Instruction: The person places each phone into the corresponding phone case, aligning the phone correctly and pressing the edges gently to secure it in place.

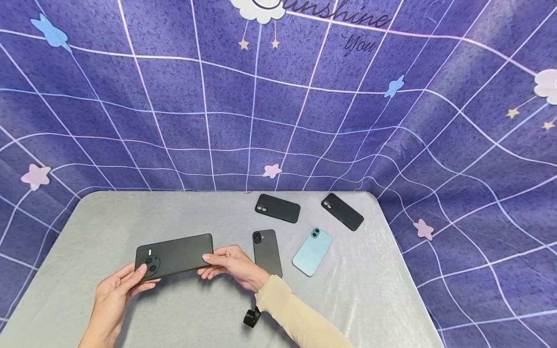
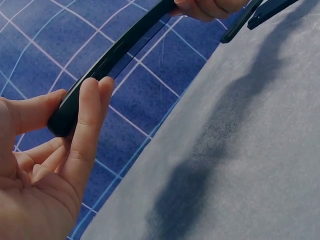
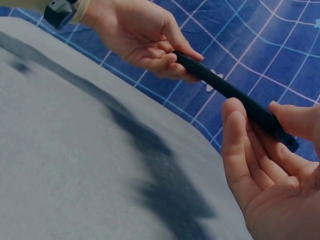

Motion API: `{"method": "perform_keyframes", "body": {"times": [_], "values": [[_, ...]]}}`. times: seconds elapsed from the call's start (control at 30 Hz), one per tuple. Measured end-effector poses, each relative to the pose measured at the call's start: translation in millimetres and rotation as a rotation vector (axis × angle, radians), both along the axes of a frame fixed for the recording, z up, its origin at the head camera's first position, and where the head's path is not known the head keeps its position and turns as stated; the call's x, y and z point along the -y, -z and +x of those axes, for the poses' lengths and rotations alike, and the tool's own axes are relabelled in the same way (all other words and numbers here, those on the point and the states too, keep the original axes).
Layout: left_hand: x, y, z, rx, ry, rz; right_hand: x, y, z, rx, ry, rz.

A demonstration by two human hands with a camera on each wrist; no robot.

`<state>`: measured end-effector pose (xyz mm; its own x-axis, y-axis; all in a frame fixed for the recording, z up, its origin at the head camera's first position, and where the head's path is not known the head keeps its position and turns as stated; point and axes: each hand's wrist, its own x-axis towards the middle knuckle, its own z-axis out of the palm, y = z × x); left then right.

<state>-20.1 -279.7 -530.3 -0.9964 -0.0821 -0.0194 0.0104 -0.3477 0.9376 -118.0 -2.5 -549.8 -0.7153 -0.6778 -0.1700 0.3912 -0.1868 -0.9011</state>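
A large black phone [image 1: 176, 256] with a round camera module is held above the table between both hands, its back turned up toward the head camera. My left hand [image 1: 112, 294] pinches the camera end, thumb on the camera module and fingers beneath. At the opposite end, my right hand [image 1: 238, 267] grips the phone with the thumb on top and fingers under it. Seen edge-on in the left wrist view, the phone [image 2: 107, 57] slants between the left fingers [image 2: 82, 125] and the other hand. In the right wrist view, the right fingers [image 3: 237, 145] support the phone's near end.
On the grey-covered table [image 1: 196, 309] lie a dark grey phone [image 1: 267, 249], partly behind the right wrist, and a light blue phone [image 1: 312, 252]. Two black phone cases, one left [image 1: 278, 210] and one right [image 1: 344, 212], lie near the back edge. A patterned purple cloth [image 1: 226, 130] hangs behind.
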Motion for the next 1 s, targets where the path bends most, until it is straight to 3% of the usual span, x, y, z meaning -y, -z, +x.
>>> {"method": "perform_keyframes", "body": {"times": [0.5,1.0], "values": [[-0.1,1.6,2.8,0.044,-0.018,0.013,-0.7,-5.1,0.4,-0.068,-0.007,0.054],[-8.0,8.9,6.8,0.028,-0.011,-0.030,5.6,-9.1,-3.8,-0.035,0.127,0.113]]}}
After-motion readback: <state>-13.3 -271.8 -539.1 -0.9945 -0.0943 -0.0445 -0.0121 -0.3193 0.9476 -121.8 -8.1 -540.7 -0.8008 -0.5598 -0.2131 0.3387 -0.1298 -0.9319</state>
